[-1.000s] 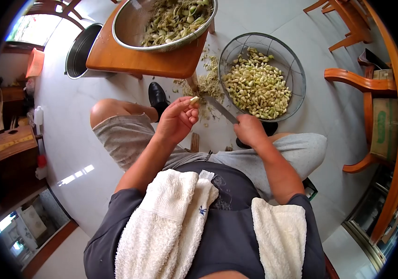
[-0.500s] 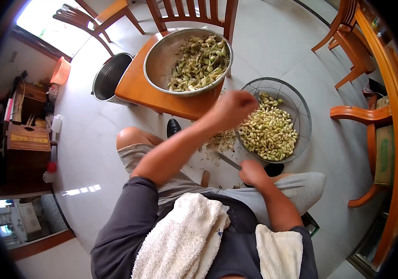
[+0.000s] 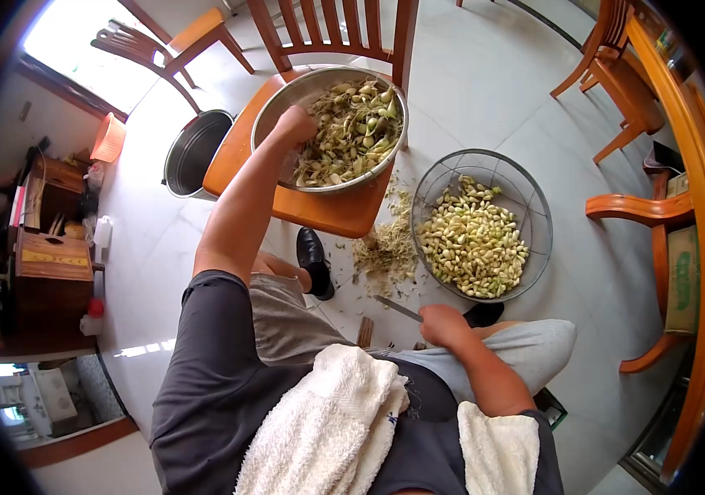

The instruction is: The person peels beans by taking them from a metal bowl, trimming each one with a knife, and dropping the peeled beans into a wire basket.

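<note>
Towel (image 3: 319, 421), off-white terry, is draped over both sides of a dark grey T-shirt (image 3: 204, 371). Grey shorts (image 3: 526, 351) are worn below; the knees are spread wide.

Right hand (image 3: 443, 324): fingers wrapped closed about the handle of a knife (image 3: 398, 308). The blade is pointed forward and leftward, over the tiled floor (image 3: 451, 91). A short wood piece (image 3: 365, 332) is seen just beneath, on the tiles. Black shoes are noted, the left one (image 3: 311, 252) in fuller view, the right one (image 3: 484, 313) partly covered by the leg and right hand.

Ahead, a heap of dry root-and-stalk scraps (image 3: 384, 256) is spread on the floor. To its right a round wire-mesh basket (image 3: 538, 210) is set down, filled in good part with clean, pale allium-type bulbs (image 3: 476, 239).

Left hand (image 3: 296, 125): extended over the left part of a metal colander (image 3: 286, 97), fingers curled down beside rooted bulbs (image 3: 361, 132) heaped within. Fingertips are hidden; whether a bulb is gripped cannot be told. The colander is supported on the seat of a slat-backed wooden chair (image 3: 328, 210).

Farther left, a metal bucket (image 3: 192, 148) is stood beside that seat; beyond it, an orange plastic basket (image 3: 108, 139) is seen.
</note>
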`<state>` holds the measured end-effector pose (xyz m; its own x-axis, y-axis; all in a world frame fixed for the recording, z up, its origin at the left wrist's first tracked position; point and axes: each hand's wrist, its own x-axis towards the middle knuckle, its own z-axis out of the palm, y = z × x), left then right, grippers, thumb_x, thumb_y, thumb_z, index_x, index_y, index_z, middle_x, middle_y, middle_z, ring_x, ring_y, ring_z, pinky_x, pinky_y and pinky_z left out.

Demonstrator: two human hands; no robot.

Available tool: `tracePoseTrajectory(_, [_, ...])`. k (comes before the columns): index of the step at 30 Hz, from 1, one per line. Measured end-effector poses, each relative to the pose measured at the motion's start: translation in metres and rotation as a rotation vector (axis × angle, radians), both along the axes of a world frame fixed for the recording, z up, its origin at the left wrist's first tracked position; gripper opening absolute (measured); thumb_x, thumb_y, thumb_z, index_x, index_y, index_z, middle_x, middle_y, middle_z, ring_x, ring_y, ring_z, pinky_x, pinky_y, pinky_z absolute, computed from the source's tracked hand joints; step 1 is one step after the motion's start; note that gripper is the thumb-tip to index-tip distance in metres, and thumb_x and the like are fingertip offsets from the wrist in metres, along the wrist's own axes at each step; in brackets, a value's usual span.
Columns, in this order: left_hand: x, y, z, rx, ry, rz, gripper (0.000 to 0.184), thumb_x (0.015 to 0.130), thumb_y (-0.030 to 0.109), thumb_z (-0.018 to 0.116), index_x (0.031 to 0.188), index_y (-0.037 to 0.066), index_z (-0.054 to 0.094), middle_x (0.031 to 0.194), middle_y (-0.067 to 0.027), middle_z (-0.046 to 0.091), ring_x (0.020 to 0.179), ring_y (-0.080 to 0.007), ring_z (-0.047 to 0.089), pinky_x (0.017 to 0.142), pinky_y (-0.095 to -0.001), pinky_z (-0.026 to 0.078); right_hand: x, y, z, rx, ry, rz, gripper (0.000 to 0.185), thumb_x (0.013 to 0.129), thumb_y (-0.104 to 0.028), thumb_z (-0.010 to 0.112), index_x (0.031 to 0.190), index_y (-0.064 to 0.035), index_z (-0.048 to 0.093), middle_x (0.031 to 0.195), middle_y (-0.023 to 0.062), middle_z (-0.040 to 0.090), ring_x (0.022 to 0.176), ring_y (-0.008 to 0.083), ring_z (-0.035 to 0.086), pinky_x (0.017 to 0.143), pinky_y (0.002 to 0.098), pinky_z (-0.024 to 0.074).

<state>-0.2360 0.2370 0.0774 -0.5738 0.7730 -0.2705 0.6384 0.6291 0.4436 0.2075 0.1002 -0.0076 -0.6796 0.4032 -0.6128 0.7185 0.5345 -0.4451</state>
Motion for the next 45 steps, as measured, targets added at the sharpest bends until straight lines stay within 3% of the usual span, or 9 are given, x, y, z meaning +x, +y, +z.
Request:
tracePoseTrajectory(7, [-0.018,-0.001,-0.003,-0.006,0.04,-0.04,0.012,0.076,0.002,0.056,0.07,-0.005,0.064,0.061,-0.018,0.06,0.05,-0.0274,0.062,0.043,-0.0385,0.048,0.0,0.002,0.005,-0.006,-0.017,0.018,0.023,0.076,-0.008,0.05,0.091,-0.0026,0.067,0.093,0.0206,0.066,0.09,0.0373,0.062,0.079,0.0452,0.0491])
tracePoseTrajectory(10, [-0.012,-0.026,0.02,0.24,-0.351,0.142,0.014,0.079,-0.001,0.053,0.082,-0.004,0.066,0.062,-0.0133,0.058,0.049,-0.0241,0.058,0.043,-0.0361,0.048,0.0,0.001,0.006,-0.01,-0.026,-0.01,0.023,0.077,-0.008,0.049,0.092,-0.0027,0.067,0.096,0.021,0.065,0.091,0.0373,0.062,0.08,0.0449,0.0488])
tracePoseTrajectory(14, [0.002,-0.071,0.062,0.45,-0.989,0.203,0.03,0.09,0.0,0.047,0.119,-0.003,0.053,0.086,-0.0104,0.059,0.068,-0.0203,0.061,0.058,-0.0314,0.053,0.001,0.003,0.005,0.003,-0.025,-0.044,0.024,0.078,-0.009,0.049,0.094,-0.0024,0.066,0.098,0.0212,0.065,0.093,0.0371,0.061,0.081,0.0451,0.0481])
tracePoseTrajectory(20, [0.047,-0.149,0.058,0.832,-1.695,-0.008,0.029,0.092,0.0,0.046,0.121,-0.004,0.049,0.093,-0.0131,0.06,0.079,-0.021,0.061,0.067,-0.0305,0.053,-0.001,0.009,0.023,-0.006,0.086,-0.168,0.025,0.077,-0.016,0.053,0.094,-0.0018,0.065,0.097,0.022,0.064,0.092,0.0389,0.06,0.082,0.046,0.0472])
tracePoseTrajectory(24, [0.109,-0.19,0.038,0.91,-1.942,-0.01,0.035,0.092,0.002,0.048,0.126,-0.005,0.044,0.099,-0.013,0.057,0.082,-0.0186,0.057,0.07,-0.0265,0.052,0.007,0.009,0.042,-0.083,0.344,-0.374,0.024,0.076,-0.022,0.059,0.085,-0.0001,0.065,0.076,0.0213,0.064,0.074,0.0375,0.062,0.068,0.0424,0.0484])
tracePoseTrajectory(29, [0.162,-0.212,0.002,0.785,-2.08,0.17,0.033,0.092,0.004,0.05,0.124,-0.003,0.047,0.097,-0.0113,0.059,0.079,-0.0154,0.056,0.066,-0.0232,0.05,0.017,0.001,0.061,0.039,0.72,-0.609,0.015,0.081,-0.015,0.065,0.086,-0.0001,0.066,0.067,0.0115,0.064,0.059,0.0131,0.058,0.057,0.0302,0.0459])
tracePoseTrajectory(34, [0.201,-0.221,-0.03,0.555,-1.941,0.346,0.025,0.093,0.005,0.05,0.117,0.0,0.052,0.09,-0.0092,0.061,0.072,-0.0152,0.06,0.061,-0.0247,0.049,0.005,-0.003,0.07,0.352,1.061,-0.524,0.012,0.083,-0.005,0.063,0.094,-0.0001,0.065,0.075,0.0114,0.063,0.064,0.0232,0.06,0.057,0.0302,0.046])
tracePoseTrajectory(35, [0.206,-0.222,-0.037,0.539,-1.967,0.326,0.024,0.093,0.006,0.049,0.117,0.001,0.053,0.089,-0.0087,0.062,0.072,-0.0156,0.061,0.062,-0.0255,0.05,0.004,-0.004,0.073,0.324,1.071,-0.491,0.015,0.081,0.003,0.063,0.097,0.0025,0.065,0.076,0.0085,0.062,0.064,0.0144,0.056,0.059,0.0258,0.0452])
tracePoseTrajectory(45, [0.23,-0.222,-0.052,0.521,-1.852,0.292,0.007,0.087,-0.003,0.049,0.092,-0.001,0.054,0.08,-0.0116,0.061,0.07,-0.0194,0.061,0.059,-0.0306,0.047,0.001,-0.01,0.067,0.591,0.904,-0.182,0.027,0.074,-0.006,0.066,0.101,-0.0039,0.065,0.075,0.0084,0.058,0.069,0.0263,0.058,0.06,0.0359,0.0479])
